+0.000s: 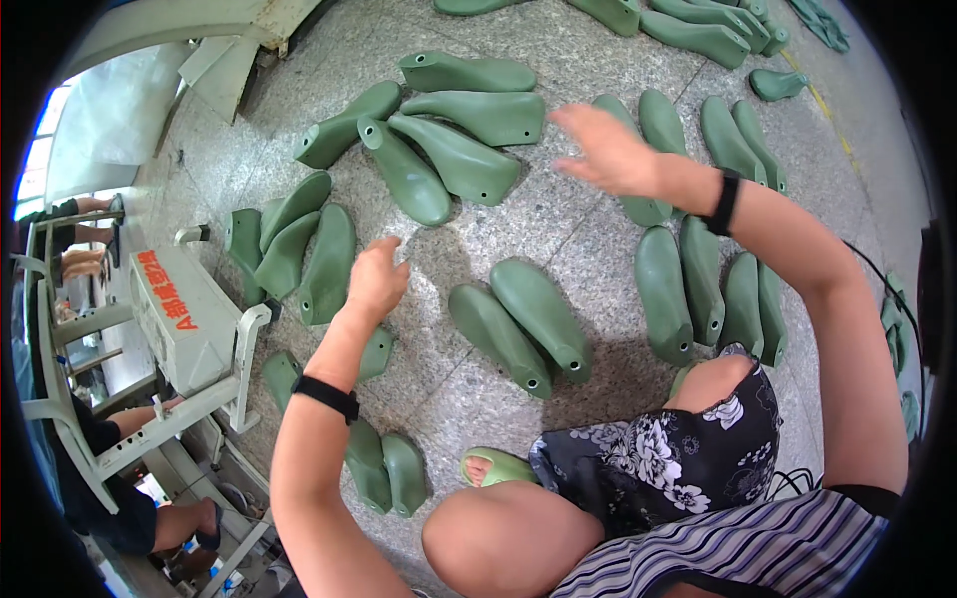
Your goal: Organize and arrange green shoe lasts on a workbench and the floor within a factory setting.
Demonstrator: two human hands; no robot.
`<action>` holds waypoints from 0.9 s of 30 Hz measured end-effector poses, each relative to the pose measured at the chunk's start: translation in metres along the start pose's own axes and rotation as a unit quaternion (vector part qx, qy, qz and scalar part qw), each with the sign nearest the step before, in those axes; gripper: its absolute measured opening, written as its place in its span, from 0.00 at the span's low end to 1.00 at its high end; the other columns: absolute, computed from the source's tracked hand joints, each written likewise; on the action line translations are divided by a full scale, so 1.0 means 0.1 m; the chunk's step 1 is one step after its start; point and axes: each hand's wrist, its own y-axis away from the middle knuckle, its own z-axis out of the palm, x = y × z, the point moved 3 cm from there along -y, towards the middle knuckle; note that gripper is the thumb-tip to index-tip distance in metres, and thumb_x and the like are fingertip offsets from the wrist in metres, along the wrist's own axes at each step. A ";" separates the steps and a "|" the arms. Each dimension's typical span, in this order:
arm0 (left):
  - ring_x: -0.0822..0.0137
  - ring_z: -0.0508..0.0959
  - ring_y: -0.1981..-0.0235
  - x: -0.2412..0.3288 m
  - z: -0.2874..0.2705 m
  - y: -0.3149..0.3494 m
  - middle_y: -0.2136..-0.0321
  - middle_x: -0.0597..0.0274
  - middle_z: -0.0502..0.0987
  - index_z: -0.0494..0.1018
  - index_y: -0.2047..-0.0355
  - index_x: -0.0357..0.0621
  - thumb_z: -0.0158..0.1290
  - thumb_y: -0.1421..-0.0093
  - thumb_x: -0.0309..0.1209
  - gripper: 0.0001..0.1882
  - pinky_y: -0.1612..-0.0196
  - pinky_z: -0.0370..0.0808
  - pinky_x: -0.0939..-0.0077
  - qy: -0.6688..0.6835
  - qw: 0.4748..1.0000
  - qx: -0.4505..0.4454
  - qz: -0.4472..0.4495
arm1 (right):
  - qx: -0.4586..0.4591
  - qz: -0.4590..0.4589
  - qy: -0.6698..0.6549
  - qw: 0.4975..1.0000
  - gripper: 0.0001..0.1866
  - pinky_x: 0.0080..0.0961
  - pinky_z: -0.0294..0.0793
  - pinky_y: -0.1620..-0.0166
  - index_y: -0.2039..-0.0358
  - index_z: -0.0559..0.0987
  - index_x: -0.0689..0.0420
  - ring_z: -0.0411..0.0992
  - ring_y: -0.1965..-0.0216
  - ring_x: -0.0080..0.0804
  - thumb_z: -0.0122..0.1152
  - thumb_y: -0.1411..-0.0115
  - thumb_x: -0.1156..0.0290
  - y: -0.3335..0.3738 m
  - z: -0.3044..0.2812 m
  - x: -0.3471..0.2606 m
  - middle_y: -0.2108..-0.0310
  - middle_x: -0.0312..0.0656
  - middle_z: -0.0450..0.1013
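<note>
Green shoe lasts lie in groups on the speckled stone floor. My right hand (pixel 610 154) hovers near the heel end of a last (pixel 488 112) in the far middle cluster, its thumb and fingers apart and nothing in them. Beside a last (pixel 329 264) in the left group is my left hand (pixel 379 279), empty, with a gap between thumb and fingers. Below that cluster, a pair of lasts (pixel 538 314) lies between my arms, their holed ends toward me. Another last (pixel 407 184) slants nearer to me within the cluster.
More lasts (pixel 663 289) stand in rows at the right, with others (pixel 698 35) at the far edge. On the left are a metal frame (pixel 244 369) with a grey box (pixel 184 319) and another person's legs (pixel 179 523). My knee and green slipper (pixel 508 466) are close by.
</note>
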 end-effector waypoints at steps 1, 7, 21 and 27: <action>0.48 0.77 0.59 -0.04 0.02 0.07 0.62 0.42 0.76 0.72 0.57 0.34 0.55 0.51 0.29 0.20 0.55 0.73 0.62 0.005 1.000 0.002 0.003 | -0.012 -0.023 -0.001 1.000 0.31 0.41 0.64 0.45 0.49 0.65 0.67 0.64 0.49 0.53 0.63 0.47 0.60 -0.18 0.15 -0.24 0.52 0.57 0.65; 0.54 0.79 0.61 0.29 0.32 0.06 0.64 0.46 0.78 0.72 0.55 0.33 0.55 0.49 0.29 0.20 0.56 0.74 0.66 0.183 0.982 0.021 -0.035 | -0.105 0.035 0.101 0.989 0.47 0.44 0.65 0.49 0.43 0.57 0.73 0.64 0.51 0.53 0.70 0.56 0.58 -0.68 0.94 -0.83 0.53 0.58 0.62; 0.51 0.66 0.47 0.24 -0.25 -0.68 0.48 0.52 0.65 0.68 0.52 0.38 0.51 0.55 0.17 0.26 0.49 0.66 0.60 -0.152 0.949 0.194 0.195 | -0.146 0.053 -0.107 0.982 0.38 0.43 0.63 0.43 0.40 0.54 0.67 0.61 0.46 0.60 0.59 0.46 0.65 -0.30 0.80 -0.61 0.47 0.67 0.56; 0.39 0.72 0.53 0.10 -0.24 -1.51 0.51 0.35 0.66 0.55 0.46 0.35 0.57 0.52 0.25 0.34 0.50 0.69 0.53 0.087 0.974 0.156 -0.140 | -0.154 0.100 -0.146 0.972 0.35 0.42 0.66 0.45 0.40 0.54 0.65 0.62 0.47 0.62 0.56 0.47 0.75 -0.32 0.86 -0.86 0.44 0.65 0.52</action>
